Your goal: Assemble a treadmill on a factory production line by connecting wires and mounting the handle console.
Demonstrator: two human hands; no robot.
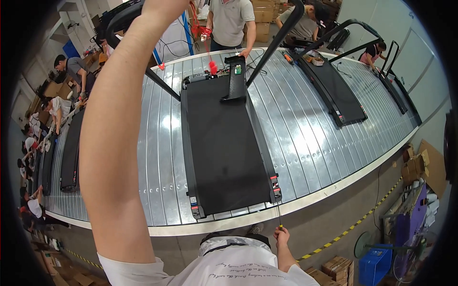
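Several workers crouch along the far left end of the slatted metal conveyor (310,143), where another dark treadmill deck (71,152) lies flat near its left edge. The person's left arm rises steeply up the left of the view, and the left hand (164,5) reaches the top edge beside a black handlebar (121,19); it is cut off there, so whether it grips or is loose cannot be told. Probably the arm is up to steady the raised handrail frame.

In the middle of the conveyor lies the black treadmill (224,148), its rear end at the near edge, just in front of the person. A black console post (236,78) rests on the belt near the front end, likely laid flat so that wiring can be reached. A co-worker's hand (206,33) at the far edge holds a red tool (212,66).

Low and right of centre, the right hand (281,234) is pinched shut on a thin rod-like tool (279,214) that points up at the treadmill's near right corner, by its red-marked end cap (275,187).

Further right, a second treadmill (334,93) lies on the conveyor, then cardboard boxes (415,167) and a blue crate (374,267) on the floor.
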